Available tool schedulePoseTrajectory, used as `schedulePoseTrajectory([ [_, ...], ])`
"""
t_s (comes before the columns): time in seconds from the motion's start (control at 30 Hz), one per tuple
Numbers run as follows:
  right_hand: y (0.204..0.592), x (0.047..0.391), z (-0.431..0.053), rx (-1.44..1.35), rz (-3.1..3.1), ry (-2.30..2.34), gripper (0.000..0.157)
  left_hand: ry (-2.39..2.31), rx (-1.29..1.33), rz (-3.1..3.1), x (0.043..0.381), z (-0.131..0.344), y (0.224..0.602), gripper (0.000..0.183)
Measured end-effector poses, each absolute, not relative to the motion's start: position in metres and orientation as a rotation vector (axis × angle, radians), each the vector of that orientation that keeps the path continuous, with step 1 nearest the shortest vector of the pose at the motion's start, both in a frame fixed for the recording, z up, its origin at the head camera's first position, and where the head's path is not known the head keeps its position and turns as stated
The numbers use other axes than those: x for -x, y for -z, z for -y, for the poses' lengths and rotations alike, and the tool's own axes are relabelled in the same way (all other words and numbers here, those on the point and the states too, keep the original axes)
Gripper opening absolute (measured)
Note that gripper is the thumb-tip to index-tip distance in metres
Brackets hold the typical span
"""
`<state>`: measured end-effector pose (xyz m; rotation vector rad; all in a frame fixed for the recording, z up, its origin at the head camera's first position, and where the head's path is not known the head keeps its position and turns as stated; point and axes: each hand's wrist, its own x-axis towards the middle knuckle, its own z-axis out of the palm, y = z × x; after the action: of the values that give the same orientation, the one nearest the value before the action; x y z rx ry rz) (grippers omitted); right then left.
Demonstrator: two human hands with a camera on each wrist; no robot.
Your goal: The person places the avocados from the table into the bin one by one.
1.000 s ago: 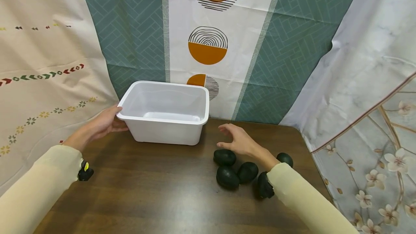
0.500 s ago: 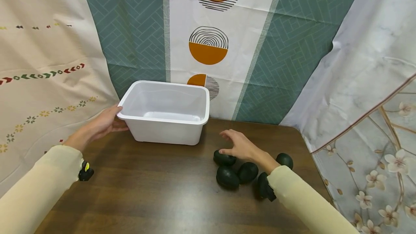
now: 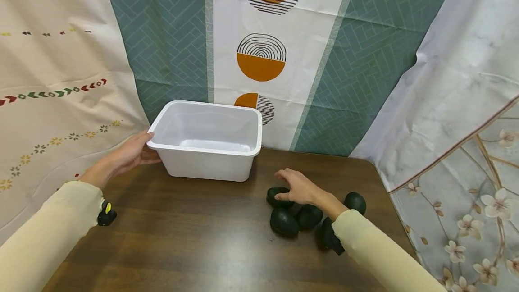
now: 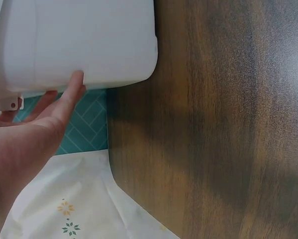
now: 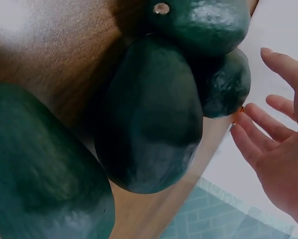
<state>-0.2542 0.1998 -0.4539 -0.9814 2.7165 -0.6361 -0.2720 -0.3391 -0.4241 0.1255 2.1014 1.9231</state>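
A white plastic tub (image 3: 208,163) stands at the back left of the wooden table. My left hand (image 3: 127,153) grips its left end, thumb at the rim and fingers below it. In the left wrist view, fingertips (image 4: 76,79) lie against the tub's wall. Several dark green avocados are clustered right of centre. Over the farthest avocado of the cluster (image 3: 274,196) hovers my right hand (image 3: 302,188), fingers loosely spread and holding nothing. The right wrist view has an avocado (image 5: 151,119) in its middle, with the hand's fingers apart at the right side.
Another avocado (image 3: 355,202) sits farther right, beside my right forearm. One more avocado (image 3: 326,231) is partly covered by the dark wrist camera (image 3: 335,242). Patterned cloths hang behind the brown table (image 3: 194,238) and along both sides.
My right hand has come down and slightly nearer, its thumb now overlapping the farthest avocado of the cluster. The left hand and the tub stay as they were.
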Motion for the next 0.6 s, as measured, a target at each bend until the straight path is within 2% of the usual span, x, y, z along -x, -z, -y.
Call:
schedulePoseTrajectory([
  [0.6, 0.4589, 0.2562, -0.2024, 0.943, -2.627, 0.566, 0.061, -1.905, -0.14, -2.119, 0.2725, 0.3401, 0.4258, 0.065],
])
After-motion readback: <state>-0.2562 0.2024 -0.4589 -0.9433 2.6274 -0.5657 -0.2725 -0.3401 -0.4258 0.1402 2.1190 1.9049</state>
